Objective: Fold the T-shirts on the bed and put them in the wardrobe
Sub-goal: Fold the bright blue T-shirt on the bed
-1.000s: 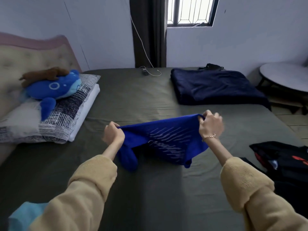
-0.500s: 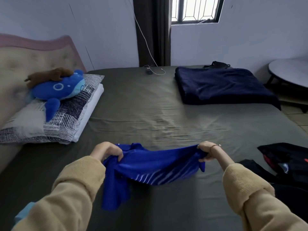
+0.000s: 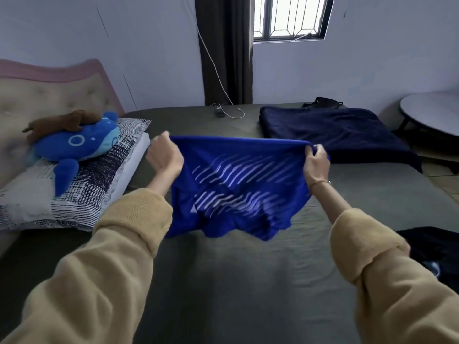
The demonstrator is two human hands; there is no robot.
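Blue cloth is bunched in the fingers (image 3: 313, 148) of the right hand (image 3: 316, 163), which are curled tight on one top corner of the T-shirt (image 3: 238, 184). The left hand (image 3: 164, 157) grips the other top corner, its fingers closed round the cloth. The T-shirt hangs in the air between the two hands, stretched flat along the top. Its bottom is loose and blurry, just above the bed (image 3: 223, 281).

I think the job is only at its start. This T-shirt is not folded yet. More dark clothes (image 3: 437, 247) lie at the right edge of the bed, and they look unfolded too. No wardrobe shows here, so nothing seems to be put away.

There is lots of bare sheet under and in front of the T-shirt, so it can go down flat there. On the left are a pillow (image 3: 82, 192) and a blue toy (image 3: 74, 145), near but not touching. Far back on the right lies a dark blue blanket (image 3: 335, 132), close behind the right hand. A round tabletop (image 3: 432, 110) stands past the bed's right side, well apart.
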